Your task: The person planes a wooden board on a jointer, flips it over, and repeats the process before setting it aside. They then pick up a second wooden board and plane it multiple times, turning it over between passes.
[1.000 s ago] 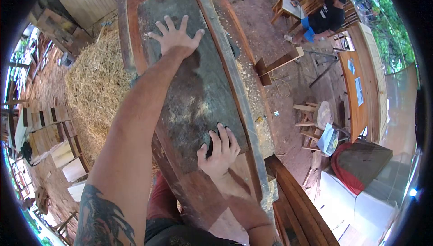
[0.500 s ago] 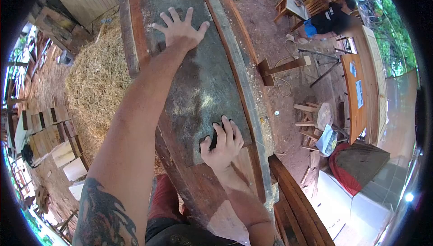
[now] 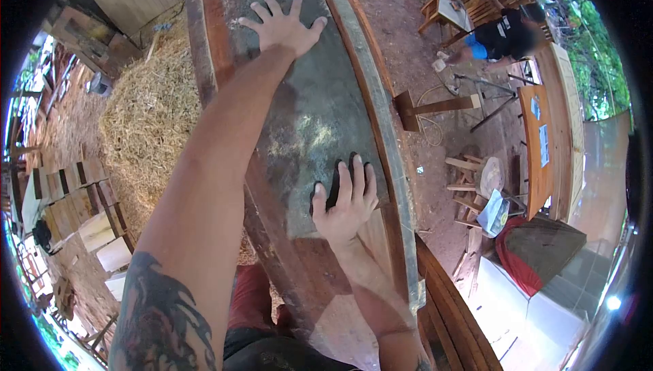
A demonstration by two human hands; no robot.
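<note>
A long dark grey sheet lies on a thick reddish-brown wooden plank. Palm down, my left hand is spread over the far part of the sheet, arm stretched out. Closer to me, my right hand presses near the sheet's near edge, fingers apart and slightly bent. Black areas show beside its thumb and between the fingers. Pale dust or light patches mark the sheet between both hands. A raised wooden strip runs along the right side.
Wood shavings are heaped left of the plank. Stacked boards stand at the lower right. Farther right, a person bends near a table holding an orange-brown board. A stool and cut wood pieces are also around.
Both hands have moved forward, away from my body, and slightly right. The sheet's near edge and pale patches have shifted the same way. The person at the right has shifted slightly.
</note>
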